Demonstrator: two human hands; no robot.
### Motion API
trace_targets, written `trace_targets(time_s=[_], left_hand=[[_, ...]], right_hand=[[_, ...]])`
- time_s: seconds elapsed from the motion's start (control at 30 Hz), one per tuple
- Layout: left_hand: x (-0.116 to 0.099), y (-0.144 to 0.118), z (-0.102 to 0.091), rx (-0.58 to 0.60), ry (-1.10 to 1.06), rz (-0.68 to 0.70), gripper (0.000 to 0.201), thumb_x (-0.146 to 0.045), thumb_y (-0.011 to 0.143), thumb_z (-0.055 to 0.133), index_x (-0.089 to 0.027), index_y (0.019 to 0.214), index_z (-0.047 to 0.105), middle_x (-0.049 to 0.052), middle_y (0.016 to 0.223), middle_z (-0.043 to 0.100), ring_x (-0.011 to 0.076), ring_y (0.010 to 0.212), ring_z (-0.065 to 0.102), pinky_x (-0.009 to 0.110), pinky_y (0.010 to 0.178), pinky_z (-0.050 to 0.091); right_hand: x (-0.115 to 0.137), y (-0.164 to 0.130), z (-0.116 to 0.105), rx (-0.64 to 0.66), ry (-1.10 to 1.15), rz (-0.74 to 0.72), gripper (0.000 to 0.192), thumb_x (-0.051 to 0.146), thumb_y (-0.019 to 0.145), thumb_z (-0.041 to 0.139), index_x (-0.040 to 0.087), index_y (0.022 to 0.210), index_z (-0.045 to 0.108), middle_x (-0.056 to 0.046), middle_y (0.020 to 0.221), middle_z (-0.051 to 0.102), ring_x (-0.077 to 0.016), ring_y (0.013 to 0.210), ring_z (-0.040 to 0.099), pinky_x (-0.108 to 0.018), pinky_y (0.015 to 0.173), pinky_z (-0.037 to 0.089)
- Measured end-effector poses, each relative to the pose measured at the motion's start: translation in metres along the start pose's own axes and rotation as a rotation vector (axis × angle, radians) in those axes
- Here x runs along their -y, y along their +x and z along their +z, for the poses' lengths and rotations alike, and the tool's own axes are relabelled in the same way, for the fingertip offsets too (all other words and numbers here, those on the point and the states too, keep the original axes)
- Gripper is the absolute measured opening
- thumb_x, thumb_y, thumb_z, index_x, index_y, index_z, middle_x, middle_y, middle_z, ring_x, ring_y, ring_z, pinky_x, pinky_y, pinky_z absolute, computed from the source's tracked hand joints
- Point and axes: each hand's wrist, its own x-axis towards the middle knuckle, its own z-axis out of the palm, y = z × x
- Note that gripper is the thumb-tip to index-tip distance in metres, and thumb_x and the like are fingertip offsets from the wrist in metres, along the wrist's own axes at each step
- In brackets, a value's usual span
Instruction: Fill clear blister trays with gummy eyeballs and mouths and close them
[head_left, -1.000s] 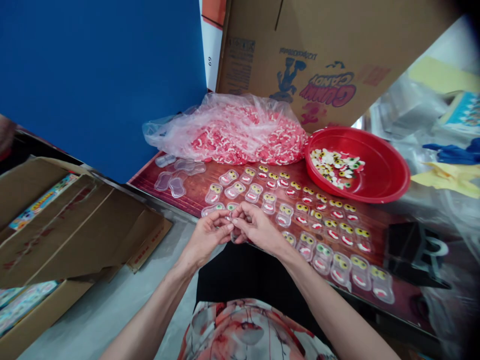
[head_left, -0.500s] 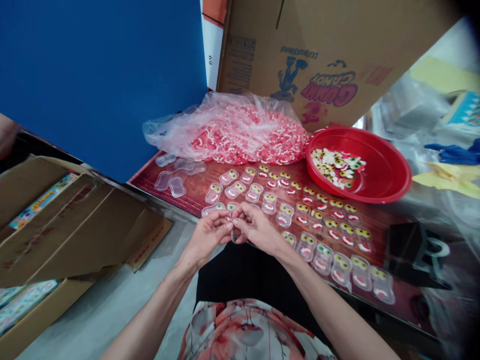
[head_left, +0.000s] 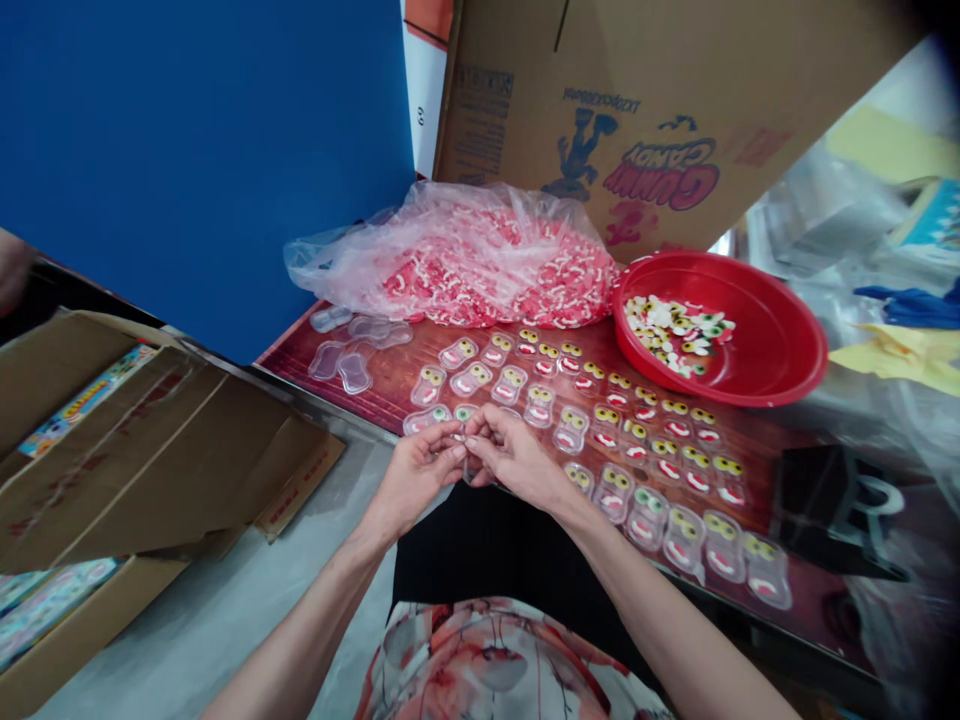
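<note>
Close together at the table's front edge, my left hand (head_left: 420, 475) and my right hand (head_left: 517, 460) both pinch a small clear plastic piece (head_left: 468, 468). Fingers cover most of it, so its full shape is hidden; a curved see-through edge shows below them. Just beyond my fingers, rows of clear plastic trays (head_left: 571, 430) lie on the table, holding yellow or green eye-shaped gummies and red-and-white mouth-shaped ones. To the left are several empty clear trays (head_left: 354, 373).
A red basin (head_left: 772, 350) holds loose eye gummies. Behind the trays lies a clear bag (head_left: 495, 260) of red-and-white gummies, against a large cardboard box (head_left: 525, 50). A blue panel (head_left: 202, 150) stands left, above open cartons (head_left: 187, 450). A black holder (head_left: 817, 500) sits at right.
Both hands stay in nearly the same place, fingers still pinched together. The view shifts very slightly; nothing on the table has visibly moved.
</note>
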Motion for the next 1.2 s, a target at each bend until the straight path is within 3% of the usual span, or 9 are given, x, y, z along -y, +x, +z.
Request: trace_targets(time_s=[0.4,1.2], left_hand=[[-0.003,-0.0023,-0.0018,0.049,0.032,-0.002,0.067,-0.041,0.055,0.093,-0.013,0.112,0.071,0.001,0.081,0.07,0.0114,0.072,0.065,0.023,0.07,0.054],[-0.004,-0.0013,-0.0007,0.099,0.166,0.054,0.049,-0.029,0.069,0.081,-0.013,0.114,0.072,0.002,0.08,0.067,0.0096,0.066,0.061,0.019,0.061,0.048]], right_hand=[[-0.002,-0.0007,-0.001,-0.004,0.008,0.008,0.012,0.029,0.084,0.059,0.021,0.087,0.051,0.003,0.075,0.051,-0.011,0.06,0.056,-0.026,0.049,0.057],[-0.0003,0.0002,-0.0004,0.007,0.034,0.04,0.011,0.027,0.083,0.058,0.021,0.087,0.05,0.004,0.074,0.051,-0.0111,0.061,0.055,-0.026,0.049,0.057]])
